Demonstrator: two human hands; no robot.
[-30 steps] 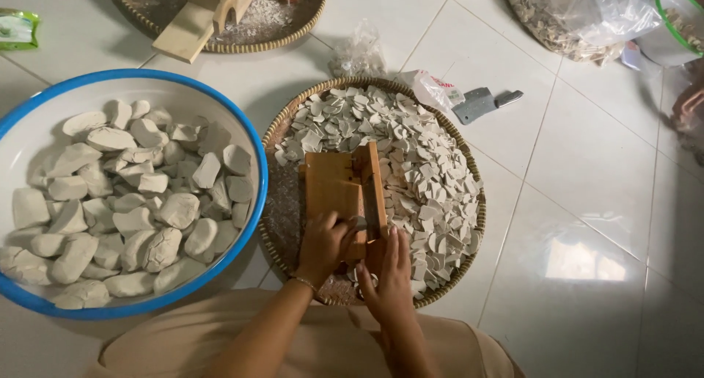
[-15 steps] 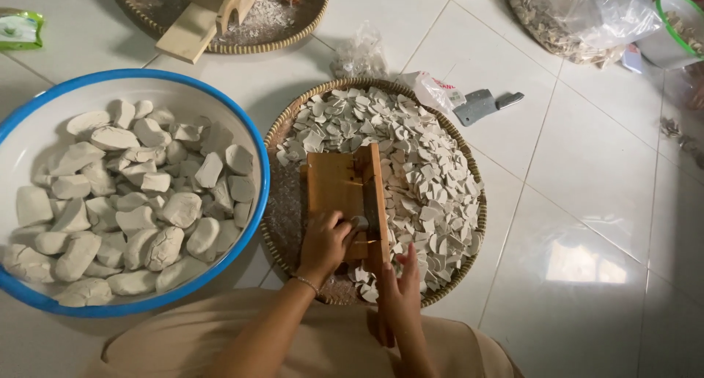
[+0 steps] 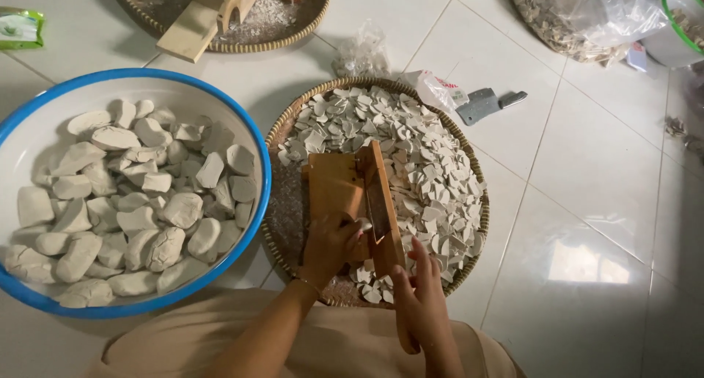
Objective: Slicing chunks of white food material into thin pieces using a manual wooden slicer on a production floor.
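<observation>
Right hand (image 3: 422, 305) slid back off wooden slicer (image 3: 356, 202); fingers spread, holding nothing | left hand (image 3: 330, 242) pinching pale lump on board | keep fingertips clear of blade; slices fall into woven tray (image 3: 469, 165)

Green pkt (image 3: 20, 27) far left of me; white pouch (image 3: 438, 89) by basket rim; clear plastic bag (image 3: 594, 15) top right, over chips.

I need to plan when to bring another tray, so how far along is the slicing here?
Done: a thick layer of thin pale slices covers most of the woven tray. In hand: the left hand presses a piece on the wooden slicer, while the right hand rests by its near end. Left: the blue-rimmed basin remains heaped with whole pale lumps.
</observation>
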